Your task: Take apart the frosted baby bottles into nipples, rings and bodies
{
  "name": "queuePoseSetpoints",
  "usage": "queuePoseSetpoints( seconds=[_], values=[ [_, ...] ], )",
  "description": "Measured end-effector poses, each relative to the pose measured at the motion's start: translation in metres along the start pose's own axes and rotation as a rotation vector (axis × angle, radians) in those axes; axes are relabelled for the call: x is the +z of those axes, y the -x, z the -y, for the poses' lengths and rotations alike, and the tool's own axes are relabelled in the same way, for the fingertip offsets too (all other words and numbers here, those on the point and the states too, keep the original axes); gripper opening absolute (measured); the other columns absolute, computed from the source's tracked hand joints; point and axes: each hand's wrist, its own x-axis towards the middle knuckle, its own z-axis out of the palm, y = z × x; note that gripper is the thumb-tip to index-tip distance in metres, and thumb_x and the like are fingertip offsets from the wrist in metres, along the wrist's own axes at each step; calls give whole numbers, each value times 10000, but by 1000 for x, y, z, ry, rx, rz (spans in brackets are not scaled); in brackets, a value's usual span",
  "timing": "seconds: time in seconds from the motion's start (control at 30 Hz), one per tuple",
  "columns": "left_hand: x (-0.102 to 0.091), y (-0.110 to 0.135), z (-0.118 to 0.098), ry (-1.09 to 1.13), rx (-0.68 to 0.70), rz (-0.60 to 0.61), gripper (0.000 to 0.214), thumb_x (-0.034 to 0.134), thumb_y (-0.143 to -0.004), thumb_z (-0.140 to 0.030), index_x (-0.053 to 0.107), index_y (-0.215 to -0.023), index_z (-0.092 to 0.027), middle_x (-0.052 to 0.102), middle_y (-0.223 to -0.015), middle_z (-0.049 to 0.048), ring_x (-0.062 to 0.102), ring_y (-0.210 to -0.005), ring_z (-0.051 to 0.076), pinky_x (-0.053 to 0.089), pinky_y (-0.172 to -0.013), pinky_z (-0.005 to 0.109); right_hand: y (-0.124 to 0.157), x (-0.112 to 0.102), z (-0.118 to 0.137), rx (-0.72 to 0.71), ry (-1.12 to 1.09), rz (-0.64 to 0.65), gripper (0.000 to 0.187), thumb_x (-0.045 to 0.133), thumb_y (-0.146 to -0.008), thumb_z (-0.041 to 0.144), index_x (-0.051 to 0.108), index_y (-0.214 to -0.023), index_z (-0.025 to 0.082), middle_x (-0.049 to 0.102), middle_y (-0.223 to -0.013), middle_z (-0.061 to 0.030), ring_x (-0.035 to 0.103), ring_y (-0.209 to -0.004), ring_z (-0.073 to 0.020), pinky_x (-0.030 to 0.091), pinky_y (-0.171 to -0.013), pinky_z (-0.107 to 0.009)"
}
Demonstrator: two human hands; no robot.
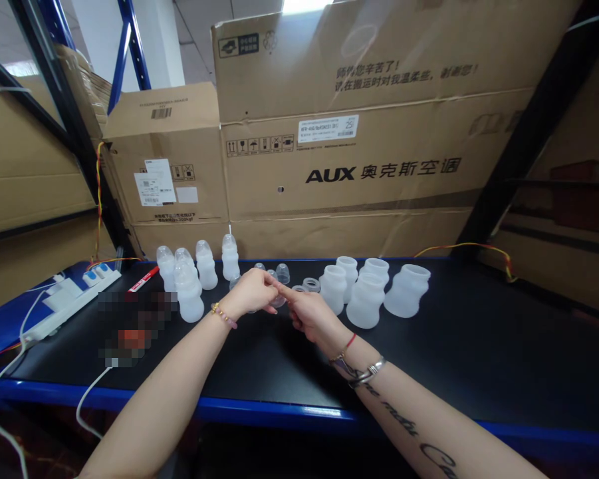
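My left hand (252, 291) and my right hand (306, 313) meet over the black bench top (279, 359), fingertips touching. A small translucent silicone teat (278, 301) shows right at those fingertips, partly hidden, and I cannot tell which hand holds it. Another clear teat (282, 273) stands just behind them, beside a translucent screw ring (311, 285). To the left stands a group of frosted white plastic bottles (206, 265). A second group of wider, open-mouthed frosted bottles (365, 301) stands close to my right hand.
A white power strip (80, 299) with blue switches and white cables lies at the left, near a red marker (143, 279) and a pixelated object (134, 326). Large cardboard boxes (349, 133) stand behind the bench. Its front edge (179, 406) is blue.
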Motion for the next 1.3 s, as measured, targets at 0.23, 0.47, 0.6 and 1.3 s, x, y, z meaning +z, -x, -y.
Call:
queuePoseSetpoints(
  seconds=[0.23,0.47,0.6,1.3],
  values=[
    [-4,-5,10,-195,27,7,94,595,-701,-79,660,-753,-123,680,-669,41,656,-549,131,464,-467,171,4,5,-2,-16,58,-4,483,715,-791,439,408,-499,207,321,-425,50,262,-413,-72,149,-422,-262],
    [-9,-5,10,-133,-41,104,109,569,-664,-35,582,-689,-140,642,-585,20,663,-583,154,513,-514,208,10,2,2,-200,225,-47,562,703,-800,428,360,-419,198,257,-396,58,201,-426,-62,111,-465,-287],
    [-14,-2,3,152,-100,199,164,556,-634,18,581,-700,-131,626,-615,-7,665,-623,124,573,-653,236,13,-2,9,-184,170,0,555,698,-807,395,380,-399,195,341,-394,34,271,-422,-73,170,-459,-283],
    [-11,1,1,63,-105,49,176,560,-672,49,578,-683,-126,613,-520,-13,593,-475,78,492,-523,170,8,0,6,-173,98,2,508,773,-730,364,385,-440,211,335,-403,55,270,-431,-75,168,-442,-271]
  ],
)
